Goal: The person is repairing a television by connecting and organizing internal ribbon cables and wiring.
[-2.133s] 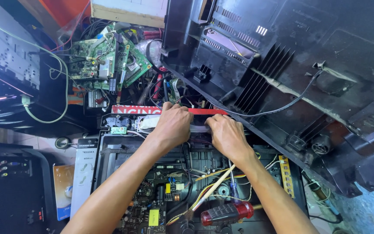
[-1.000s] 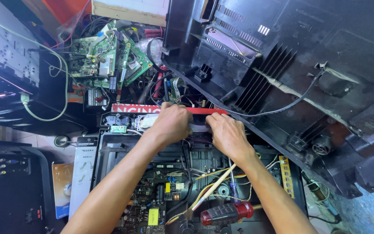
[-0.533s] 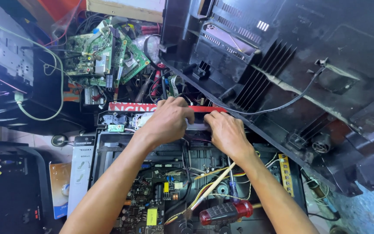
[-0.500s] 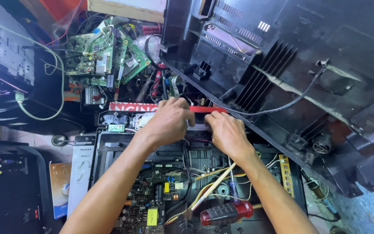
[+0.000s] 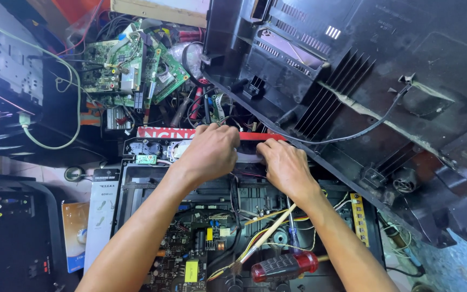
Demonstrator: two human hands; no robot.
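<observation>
Head view: two bare hands are seen at the far edge of one opened black chassis [image 5: 136, 184]. The left hand [image 5: 209, 151] is curled closed, knuckles up, over the red strip [image 5: 163, 132] that runs along that edge; exactly what its fingers pinch cannot be told. The right hand [image 5: 285, 165] is likewise bent shut, fingertips pressed to the same edge just beside the left, the two nearly touching. One red-handled screwdriver [image 5: 285, 266] is laid inside the chassis at its near edge, below the right forearm. One large black plastic back cover [image 5: 363, 97] is tilted over the chassis's right side. Two green circuit boards [image 5: 136, 65] are stacked beyond the far-left corner.
</observation>
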